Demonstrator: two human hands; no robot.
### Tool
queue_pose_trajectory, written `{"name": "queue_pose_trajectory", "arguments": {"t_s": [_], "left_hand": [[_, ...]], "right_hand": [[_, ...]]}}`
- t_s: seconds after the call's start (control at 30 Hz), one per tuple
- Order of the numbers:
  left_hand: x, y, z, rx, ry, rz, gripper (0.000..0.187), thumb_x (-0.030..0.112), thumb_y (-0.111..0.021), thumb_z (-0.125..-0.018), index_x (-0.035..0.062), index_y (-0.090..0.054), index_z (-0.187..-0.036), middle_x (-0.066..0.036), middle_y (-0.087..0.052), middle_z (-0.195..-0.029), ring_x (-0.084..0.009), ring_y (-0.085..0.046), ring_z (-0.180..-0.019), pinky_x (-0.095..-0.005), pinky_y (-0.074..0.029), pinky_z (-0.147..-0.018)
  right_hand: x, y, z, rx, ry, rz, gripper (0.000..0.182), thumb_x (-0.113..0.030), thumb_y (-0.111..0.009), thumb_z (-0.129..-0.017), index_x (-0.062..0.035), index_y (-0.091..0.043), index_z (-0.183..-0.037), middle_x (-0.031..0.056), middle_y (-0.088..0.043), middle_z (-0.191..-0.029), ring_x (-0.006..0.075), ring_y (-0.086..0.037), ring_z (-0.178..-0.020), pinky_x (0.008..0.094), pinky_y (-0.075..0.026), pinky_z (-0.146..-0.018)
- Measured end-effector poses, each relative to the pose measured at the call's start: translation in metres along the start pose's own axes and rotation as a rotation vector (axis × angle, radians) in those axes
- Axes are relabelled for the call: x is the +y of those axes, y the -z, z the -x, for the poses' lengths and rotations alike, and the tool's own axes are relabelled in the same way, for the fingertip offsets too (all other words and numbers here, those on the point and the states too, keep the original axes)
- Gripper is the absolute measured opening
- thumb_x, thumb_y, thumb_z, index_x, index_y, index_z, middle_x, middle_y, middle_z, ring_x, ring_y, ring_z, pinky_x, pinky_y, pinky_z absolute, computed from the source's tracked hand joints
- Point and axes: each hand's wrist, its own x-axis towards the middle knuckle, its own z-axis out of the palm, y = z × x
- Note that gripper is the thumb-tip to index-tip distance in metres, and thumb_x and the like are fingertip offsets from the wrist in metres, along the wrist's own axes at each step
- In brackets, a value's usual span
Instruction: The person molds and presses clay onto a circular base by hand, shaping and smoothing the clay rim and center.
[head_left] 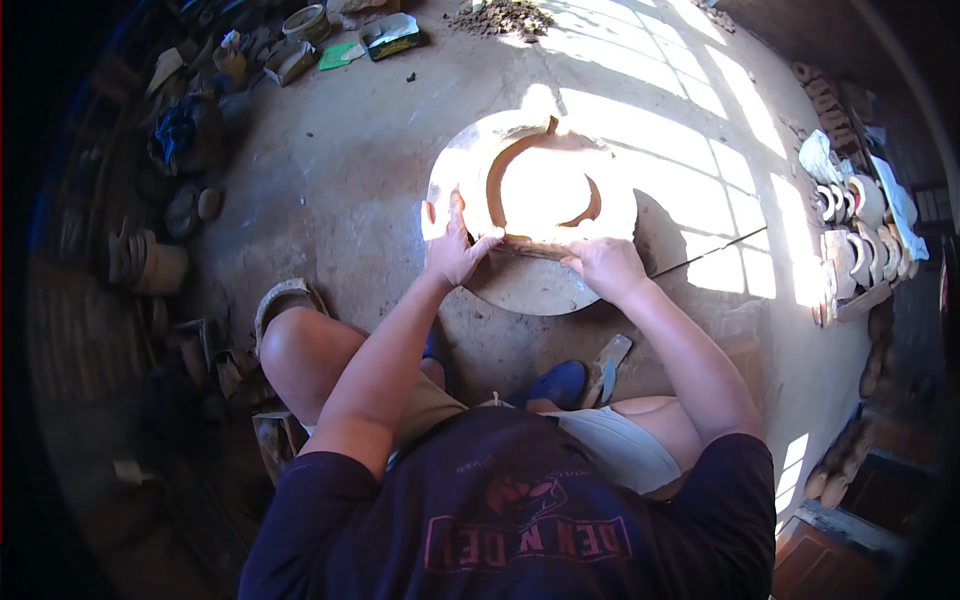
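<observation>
On the floor in front of me lies a pale round disc [540, 296], partly in glaring sunlight. A thick horseshoe-shaped piece [497, 180] rests on it, with brown inner walls and an overexposed middle. Along its near side runs a rough brown edge [535, 247]. My left hand [458, 252] grips the near left corner, thumb on the edge and fingers stretched along the outer side. At the near right, my right hand [608, 268] has its fingers curled onto the same edge. Glare hides much of the surface between the hands.
A flat scraper-like tool [608, 365] lies by my right foot [562, 384]. Curved pieces [868, 250] are stacked along the right side. Open boxes [390, 36] and a dark crumbly heap [500, 18] sit at the back. Pots [160, 268] and clutter line the left.
</observation>
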Motion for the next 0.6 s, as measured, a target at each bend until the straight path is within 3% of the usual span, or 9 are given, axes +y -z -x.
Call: {"name": "queue_pose_trajectory", "arguments": {"t_s": [0.37, 0.47, 0.6], "left_hand": [[0.002, 0.002, 0.001, -0.043, 0.015, -0.021, 0.113, 0.073, -0.056, -0.089, -0.0090, -0.022, -0.158, -0.030, -0.035, -0.160, -0.0409, -0.023, -0.155, -0.0571, 0.002, -0.126], [0.000, 0.002, -0.001, -0.046, 0.026, -0.032, 0.112, 0.073, -0.056, -0.089, -0.0095, -0.023, -0.157, -0.030, -0.035, -0.161, -0.0411, -0.023, -0.155, -0.0569, 0.002, -0.126], [-0.005, -0.002, -0.001, -0.021, -0.024, -0.065, 0.112, 0.074, -0.055, -0.090, -0.0106, -0.023, -0.157, -0.031, -0.034, -0.160, -0.0408, -0.023, -0.155, -0.0566, 0.003, -0.126]], "right_hand": [[-0.001, 0.017, 0.004, -0.082, -0.075, -0.023, 0.026, -0.029, -0.072, -0.091, -0.0048, -0.071, -0.083, 0.0158, -0.072, -0.084, 0.0349, -0.071, -0.086, 0.0463, -0.056, -0.080], [0.008, 0.015, 0.008, -0.027, -0.079, -0.146, 0.025, -0.028, -0.071, -0.092, -0.0038, -0.070, -0.083, 0.0172, -0.072, -0.085, 0.0367, -0.071, -0.085, 0.0474, -0.056, -0.080], [0.011, 0.015, 0.010, -0.075, -0.091, -0.071, 0.026, -0.028, -0.071, -0.092, -0.0025, -0.072, -0.086, 0.0189, -0.072, -0.086, 0.0396, -0.071, -0.084, 0.0480, -0.056, -0.080]]}}
